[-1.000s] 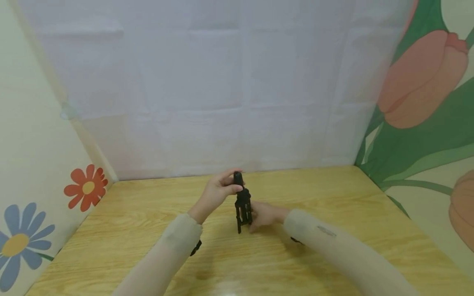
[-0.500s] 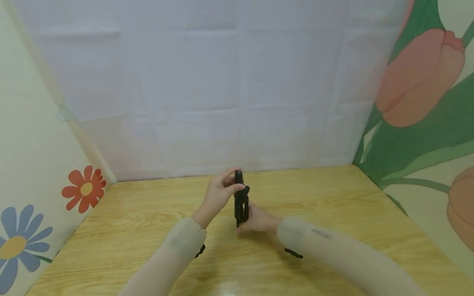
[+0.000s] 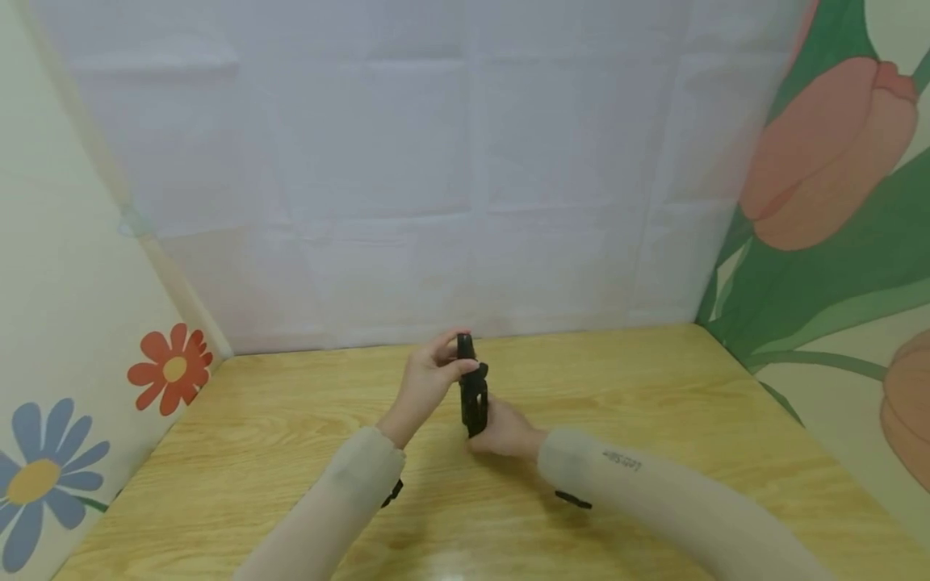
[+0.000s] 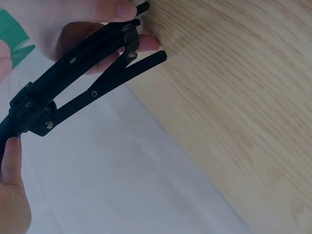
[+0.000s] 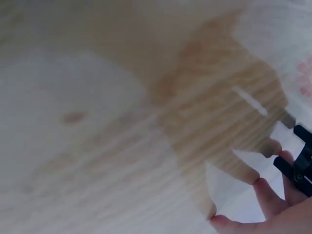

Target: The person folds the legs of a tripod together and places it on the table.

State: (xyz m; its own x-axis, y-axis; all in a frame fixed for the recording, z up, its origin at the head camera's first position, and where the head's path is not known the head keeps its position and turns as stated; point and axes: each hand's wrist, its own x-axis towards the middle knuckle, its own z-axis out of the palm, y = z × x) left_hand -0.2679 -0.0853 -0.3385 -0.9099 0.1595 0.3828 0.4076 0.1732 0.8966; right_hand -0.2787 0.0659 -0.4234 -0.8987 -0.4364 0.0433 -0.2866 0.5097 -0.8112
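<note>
A small black tripod [image 3: 475, 399] is held upright above the tabletop between both hands. My left hand [image 3: 427, 379] pinches its upper stem between thumb and fingers. Lower down, my right hand [image 3: 504, 428] grips the legs from the right side. In the left wrist view, the tripod [image 4: 63, 73] lies slanted, with one leg spread slightly from the others and a short hinged brace between them. There the right thumb and fingers are around the leg ends, while the left thumb [image 4: 12, 161] presses the stem. The right wrist view catches only the leg ends [image 5: 285, 168] beside the fingers.
The wood-grain table [image 3: 291, 452] spreads beneath both arms. A white cloth backdrop [image 3: 378, 202] hangs behind it. Flower-printed panels stand on the left [image 3: 65, 266] and right [image 3: 835, 323]. Black straps [image 3: 574, 499] show under the sleeves.
The right hand has shifted slightly left and closed in around the legs. The tripod's legs, more spread a second ago, are now closer together. The left hand keeps its hold on the stem.
</note>
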